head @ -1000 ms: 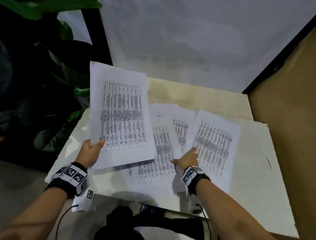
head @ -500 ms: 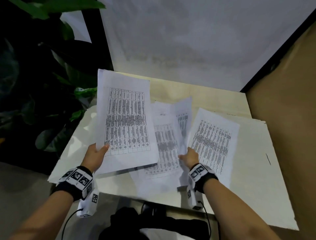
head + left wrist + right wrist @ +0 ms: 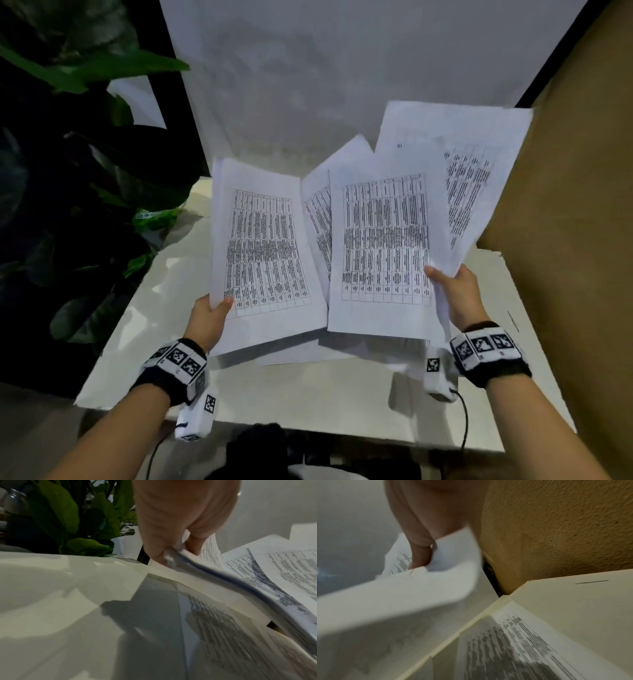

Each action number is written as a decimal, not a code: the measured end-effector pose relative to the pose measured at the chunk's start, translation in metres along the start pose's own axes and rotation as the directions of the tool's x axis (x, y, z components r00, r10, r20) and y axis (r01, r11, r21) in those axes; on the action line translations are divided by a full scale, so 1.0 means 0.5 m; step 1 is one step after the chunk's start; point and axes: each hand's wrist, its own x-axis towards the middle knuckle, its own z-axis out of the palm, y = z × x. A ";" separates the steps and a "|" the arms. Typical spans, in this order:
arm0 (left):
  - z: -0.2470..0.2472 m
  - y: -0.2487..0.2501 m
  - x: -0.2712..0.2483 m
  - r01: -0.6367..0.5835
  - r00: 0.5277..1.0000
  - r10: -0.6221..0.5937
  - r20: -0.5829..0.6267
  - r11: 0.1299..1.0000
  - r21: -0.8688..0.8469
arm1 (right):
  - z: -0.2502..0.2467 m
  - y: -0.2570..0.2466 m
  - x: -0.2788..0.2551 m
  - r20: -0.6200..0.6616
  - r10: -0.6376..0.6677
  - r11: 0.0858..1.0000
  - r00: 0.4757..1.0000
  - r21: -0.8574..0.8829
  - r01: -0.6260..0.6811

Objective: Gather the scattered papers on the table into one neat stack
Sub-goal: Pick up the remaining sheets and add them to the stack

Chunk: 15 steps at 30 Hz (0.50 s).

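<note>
**Both hands lift printed sheets above a hemmed-in tabletop**

From my remote seat I see the left hand (image 3: pixel 209 320) pinching a sheaf of printed sheets (image 3: pixel 263 253) at its lower left corner, thumb on top; the left wrist view shows several layered edges there, too blurred for me to count. The right hand (image 3: pixel 457 294) grips a fanned bundle (image 3: pixel 383 240) at its lower right edge, and I count three overlapping pages in it. Both sets are raised off the white tabletop (image 3: pixel 308 390), nearly touching at their inner edges.

One more printed sheet (image 3: pixel 513 646) lies flat on the tabletop beneath the raised bundles, seen from both wrist views.

A leafy plant (image 3: pixel 85 192) crowds the left edge of the tabletop. A brown textured wall (image 3: pixel 565 205) stands close along the right edge, with the fanned bundle's far corner near it. A pale backdrop panel (image 3: pixel 342 68) rises behind the far edge. Bare surface lies along the near edge and at the right side, where a short dark line (image 3: pixel 513 321) marks the tabletop. Each wrist wears a band with black-and-white markers (image 3: pixel 178 359).
</note>
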 end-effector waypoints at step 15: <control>0.082 0.070 0.036 0.049 0.999 -0.045 0.030 0.987 -0.153 | 0.000 -0.058 -0.043 0.002 -0.043 0.956 0.999 0.292 0.041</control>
